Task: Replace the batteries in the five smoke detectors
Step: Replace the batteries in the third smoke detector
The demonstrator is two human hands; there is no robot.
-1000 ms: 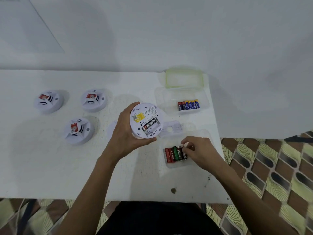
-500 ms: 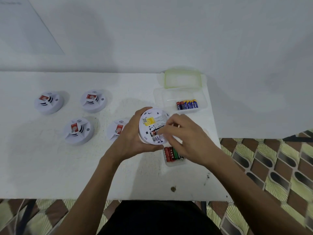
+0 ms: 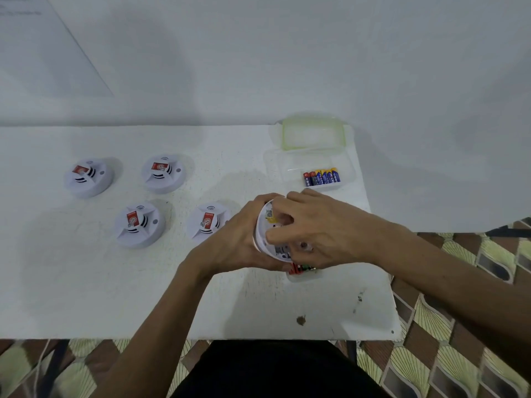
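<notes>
Since half a second ago the right hand (image 3: 321, 225) has slid further across the round white plastic smoke detector (image 3: 262, 225), and now hides nearly all of its open back. The left hand (image 3: 230, 242) grips the detector by its rim from behind and holds it off the white bench (image 3: 86, 282), the back face turned toward the right hand. The right hand's fingers curl down into the battery bay, thumb at the lower edge. I cannot tell whether they pinch a battery, because the knuckles hide it.

To my eye the detector is a light, stiff, hollow shell. It looks smooth enough to twist out of a loose grip when a cell is pressed home, so the rim is the place to hold it. The cells look small, hard and ready to roll.

Just under the right hand a clear plastic tray of red, green and black batteries (image 3: 301, 268) peeks out. Beyond that hand sits a second clear tray of blue-and-yellow batteries (image 3: 321, 178), with a green-rimmed clear lid (image 3: 313, 133) further off. Left of the left hand stand four more white smoke detectors (image 3: 139, 224), each with a red label. The print on those labels, on the blue batteries and on the yellow sticker (image 3: 270, 218) beside the right fingertips is too small to read
</notes>
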